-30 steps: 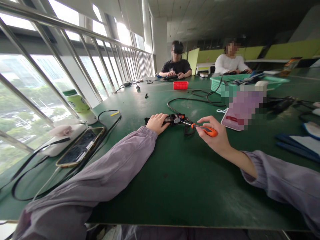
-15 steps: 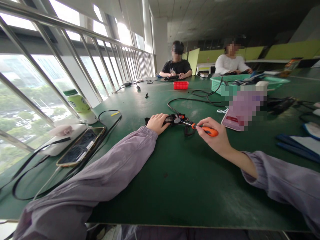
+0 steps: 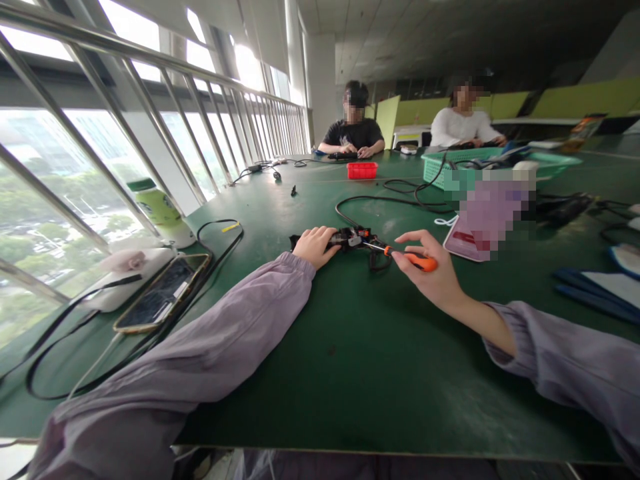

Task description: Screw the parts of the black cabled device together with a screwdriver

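My left hand [image 3: 316, 247] is closed over the left part of a black device [image 3: 356, 239] lying on the green table, with a cable running from it. Grey and orange bits show in the device's uncovered right part; its exact kind I cannot make out. In my right hand [image 3: 440, 275] is a screwdriver [image 3: 423, 262] with an orange and black handle. Its shaft points left, and the tip is at the device. My right index finger is raised off the handle, while the thumb lies against it.
Left of my arm are a phone [image 3: 163, 293], a white box [image 3: 130, 277], a green bottle [image 3: 160, 212] and black cords. A red tray [image 3: 362, 171], a green basket [image 3: 435, 171] and a purple phone-like item [image 3: 470, 240] stand beyond. Two people sit across the table.
My right index finger has lifted away from the screwdriver handle, and the fingers have spread a little. The left hand and the device have stayed in place.
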